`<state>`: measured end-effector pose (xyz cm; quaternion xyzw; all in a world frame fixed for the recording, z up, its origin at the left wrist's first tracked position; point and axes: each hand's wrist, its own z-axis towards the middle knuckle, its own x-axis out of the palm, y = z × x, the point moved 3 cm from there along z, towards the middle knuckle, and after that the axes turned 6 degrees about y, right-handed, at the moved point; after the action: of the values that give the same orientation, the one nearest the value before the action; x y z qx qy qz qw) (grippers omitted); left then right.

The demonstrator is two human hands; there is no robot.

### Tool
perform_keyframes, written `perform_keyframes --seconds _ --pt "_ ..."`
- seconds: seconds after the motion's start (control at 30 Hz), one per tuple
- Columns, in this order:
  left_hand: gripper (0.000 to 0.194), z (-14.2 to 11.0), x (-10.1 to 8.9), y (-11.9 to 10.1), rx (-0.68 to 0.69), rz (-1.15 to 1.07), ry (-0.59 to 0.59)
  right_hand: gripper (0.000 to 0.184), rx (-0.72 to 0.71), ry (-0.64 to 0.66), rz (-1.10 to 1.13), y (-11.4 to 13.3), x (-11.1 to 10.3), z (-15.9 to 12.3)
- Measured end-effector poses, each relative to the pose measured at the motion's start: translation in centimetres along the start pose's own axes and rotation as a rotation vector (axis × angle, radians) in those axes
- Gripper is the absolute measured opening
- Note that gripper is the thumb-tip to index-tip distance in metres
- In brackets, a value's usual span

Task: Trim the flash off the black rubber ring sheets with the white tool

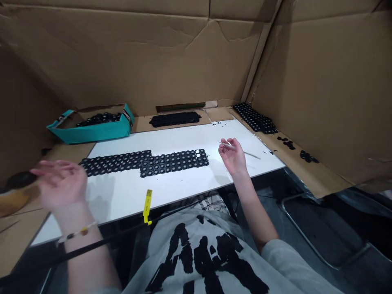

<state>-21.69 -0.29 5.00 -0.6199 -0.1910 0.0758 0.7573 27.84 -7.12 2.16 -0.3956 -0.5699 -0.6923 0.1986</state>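
My right hand (234, 158) is raised over the right part of the white board, its fingers closed on a thin, pale tool with a pointed tip (251, 155); its exact kind is unclear. My left hand (63, 183), slightly blurred, hovers over the board's left end with palm up and fingers apart, holding nothing. Between the hands lie two black perforated sheets of joined rings: a left sheet (114, 162) and a right sheet (174, 162), meeting edge to edge. Two holes at the right sheet's upper right corner show bright white.
A teal box (92, 134) of black pieces stands at the back left. A stack of black sheets (175, 119) lies at the back, more sheets (254, 118) at the right. Small black scraps (308, 157) lie on the cardboard. Cardboard walls (137, 61) enclose the table. A yellow tag (147, 204) hangs in front.
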Motion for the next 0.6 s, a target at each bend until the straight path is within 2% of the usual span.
perform_keyframes --seconds 0.07,0.1,0.17,0.23,0.3,0.33,0.37,0.43,0.5,0.6 --pt "0.045 -0.5 3.5 0.2 0.003 -0.11 0.066 0.021 -0.002 0.038 -0.055 0.0 0.2 0.2" --pt "0.044 -0.9 6.2 0.4 -0.048 -0.153 0.185 0.024 -0.004 0.064 -0.093 0.0 0.3 0.5" --pt "0.058 -2.2 12.0 0.9 -0.117 -0.111 0.417 0.032 -0.016 0.111 -0.186 -0.1 0.3 1.1" --pt "0.059 -3.8 17.6 1.9 -0.064 0.156 0.643 0.04 -0.025 0.13 -0.307 -0.4 0.1 2.2" --pt "0.053 -5.7 22.6 3.8 0.095 0.56 0.967 0.047 0.012 0.144 -0.457 -0.8 -0.1 3.4" --pt "0.051 -6.4 24.6 4.9 0.193 0.737 1.078 0.05 0.048 0.155 -0.531 -1.1 -0.2 4.0" --pt "0.05 -6.9 26.2 6.0 0.306 0.892 1.148 0.052 0.084 0.167 -0.597 -1.3 -0.4 4.5" --pt "0.053 -7.2 28.5 7.8 0.421 1.119 1.171 0.047 0.126 0.187 -0.698 -1.7 -0.6 5.5" --pt "0.058 -6.9 29.7 8.9 0.419 1.226 1.182 0.039 0.128 0.204 -0.782 -1.9 -0.9 6.4" --pt "0.059 -6.1 30.3 9.3 0.309 1.258 1.197 0.034 0.115 0.256 -0.966 -2.0 -1.3 7.9"
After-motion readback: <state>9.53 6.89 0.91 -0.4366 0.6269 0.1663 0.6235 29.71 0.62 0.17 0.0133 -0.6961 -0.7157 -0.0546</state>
